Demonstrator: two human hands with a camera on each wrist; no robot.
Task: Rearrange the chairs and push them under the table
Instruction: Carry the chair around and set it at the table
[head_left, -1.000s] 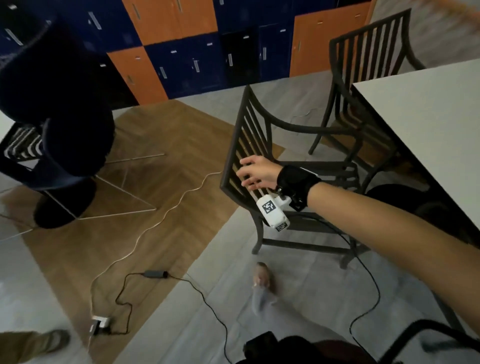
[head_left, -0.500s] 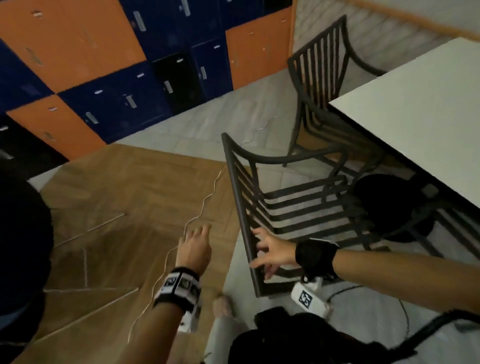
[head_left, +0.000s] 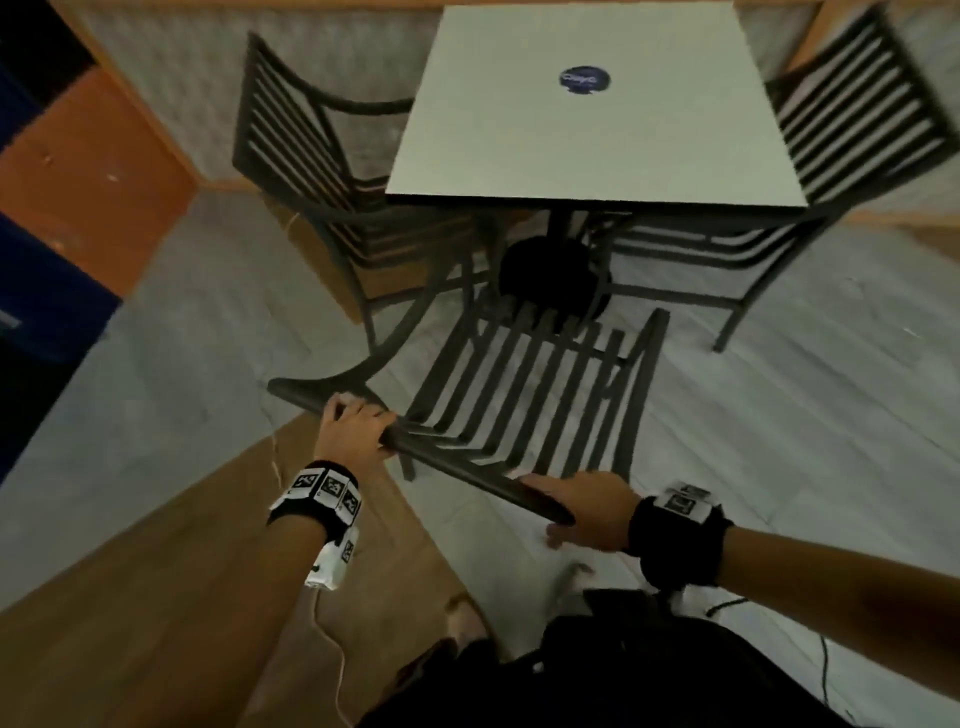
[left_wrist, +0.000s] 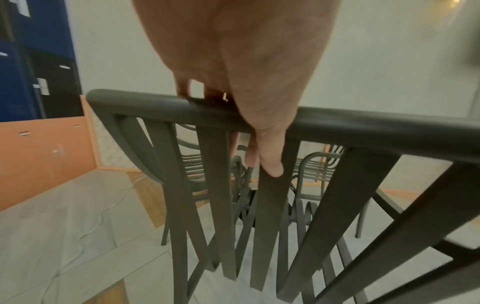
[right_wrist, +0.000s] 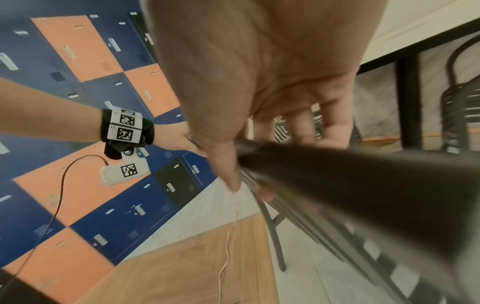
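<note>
A dark slatted metal chair (head_left: 524, 395) stands in front of me, its seat pointing at the white square table (head_left: 587, 124). My left hand (head_left: 353, 423) grips the top rail (left_wrist: 363, 125) of its backrest near the left end, fingers curled over the bar. My right hand (head_left: 582, 506) grips the same rail (right_wrist: 363, 174) at its right end, thumb below and fingers over it. Two more dark chairs stand at the table: one on the left (head_left: 322, 171) and one on the right (head_left: 852, 135), both partly under the tabletop.
The table's black pedestal base (head_left: 550, 275) stands just beyond the held chair's front. Blue and orange lockers (head_left: 67, 171) line the left wall. A thin white cable (right_wrist: 228, 242) runs across the wooden floor patch (head_left: 171, 597) on my left.
I have turned to face the table. My left hand has come up and taken the backrest rail, my right hand now grips the rail's right end, and the chair has swung to face the table.
</note>
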